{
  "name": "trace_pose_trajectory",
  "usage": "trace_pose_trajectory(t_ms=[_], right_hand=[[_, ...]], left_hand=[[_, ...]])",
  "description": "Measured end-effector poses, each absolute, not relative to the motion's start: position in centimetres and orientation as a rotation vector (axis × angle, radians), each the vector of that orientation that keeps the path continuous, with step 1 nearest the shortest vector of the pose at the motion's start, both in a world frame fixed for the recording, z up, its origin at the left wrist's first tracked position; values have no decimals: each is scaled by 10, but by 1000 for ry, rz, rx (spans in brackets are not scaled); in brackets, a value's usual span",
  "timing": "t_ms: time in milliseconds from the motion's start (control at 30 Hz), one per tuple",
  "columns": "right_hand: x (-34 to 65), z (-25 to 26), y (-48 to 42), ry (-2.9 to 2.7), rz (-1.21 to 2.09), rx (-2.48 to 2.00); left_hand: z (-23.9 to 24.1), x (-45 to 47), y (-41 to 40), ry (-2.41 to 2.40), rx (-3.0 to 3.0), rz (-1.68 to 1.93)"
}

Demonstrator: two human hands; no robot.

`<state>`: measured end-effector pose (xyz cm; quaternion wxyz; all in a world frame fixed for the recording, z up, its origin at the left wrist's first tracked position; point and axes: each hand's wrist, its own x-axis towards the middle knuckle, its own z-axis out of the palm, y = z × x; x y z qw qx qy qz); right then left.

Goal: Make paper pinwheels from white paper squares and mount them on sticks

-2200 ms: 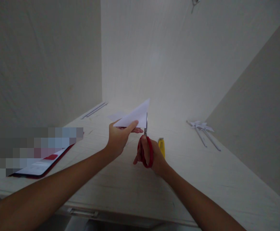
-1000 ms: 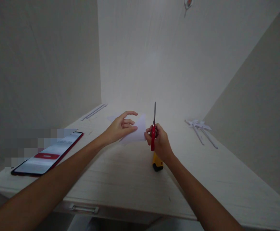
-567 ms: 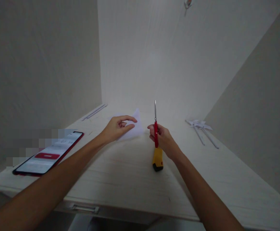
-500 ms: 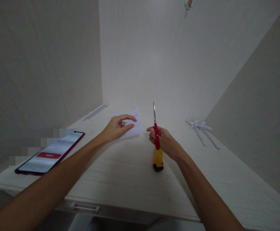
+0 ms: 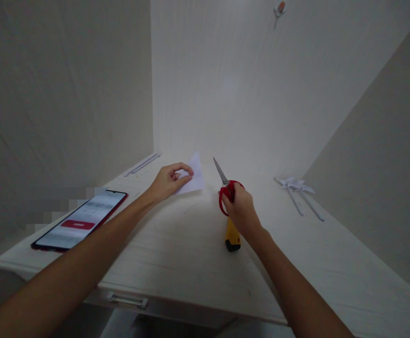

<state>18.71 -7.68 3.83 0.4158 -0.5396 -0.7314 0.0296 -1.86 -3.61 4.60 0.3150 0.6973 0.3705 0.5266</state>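
Observation:
My left hand [image 5: 166, 181] pinches a folded white paper triangle [image 5: 192, 178] lying on the pale wooden desk [image 5: 176, 244]. Its thumb and forefinger are closed on the paper's near edge. My right hand [image 5: 240, 211] grips red-handled scissors [image 5: 225, 188] just right of the paper. The blades are together and point up and to the left, towards the paper without touching it. A yellow and black utility knife [image 5: 232, 235] lies on the desk right under my right hand.
A phone with a red case [image 5: 81, 219] lies lit at the left front. Two thin sticks [image 5: 143, 162] rest by the left wall. White paper pinwheels on sticks [image 5: 298, 190] lie at the right. A drawer handle [image 5: 127, 299] shows below the desk's front edge.
The paper went from being held up and cut to lying on the desk under my left hand. My right hand drew the scissors away, then tilted the blades from upright to leaning left.

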Motion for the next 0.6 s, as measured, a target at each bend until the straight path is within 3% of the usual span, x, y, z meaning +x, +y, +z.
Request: trace_pose_trajectory(t_ms=[367, 600], right_hand=[[185, 26, -74, -1779, 681, -1328], [185, 30, -76, -1772, 876, -1335]], left_hand=[[49, -20, -39, 952, 1853, 1313], [50, -20, -40, 872, 1738, 1307]])
